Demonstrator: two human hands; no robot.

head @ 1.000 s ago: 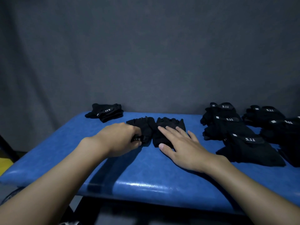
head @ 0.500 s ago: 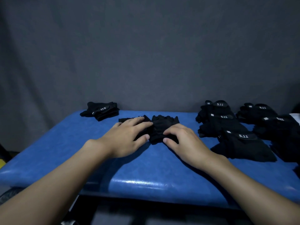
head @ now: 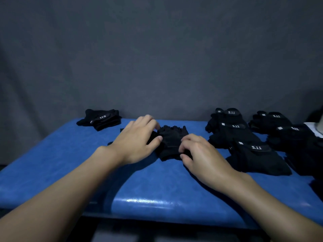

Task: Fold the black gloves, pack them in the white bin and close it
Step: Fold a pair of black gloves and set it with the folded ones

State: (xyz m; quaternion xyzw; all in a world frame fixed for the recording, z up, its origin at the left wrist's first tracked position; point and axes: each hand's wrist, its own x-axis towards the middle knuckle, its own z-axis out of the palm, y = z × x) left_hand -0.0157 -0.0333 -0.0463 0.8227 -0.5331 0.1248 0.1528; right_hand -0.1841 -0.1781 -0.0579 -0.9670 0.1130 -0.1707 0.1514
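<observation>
Black fabric gloves (head: 173,142), a small bundle mid-table, lie between my two hands on the blue padded table (head: 157,187). My left hand (head: 136,142) lies with fingers stretched out flat across the bundle's left side, pressing and not gripping. My right hand (head: 206,154) has its fingers curled, pinching the bundle's near right edge. I judge the fold half made. The risk: if the flat hand lifts before the pinched edge is laid over, the springy cloth may spring open. A pull too far right could also drag the bundle into the loose heap of black gloves with white labels (head: 244,137), which lies just beside my right hand. A folded black pair (head: 101,118) sits well apart at the far left corner, close to the table's back edge. Open room is toward me, where bare blue surface runs to the front rim. A white sliver (head: 313,131) at the right border may be the bin; I cannot tell
</observation>
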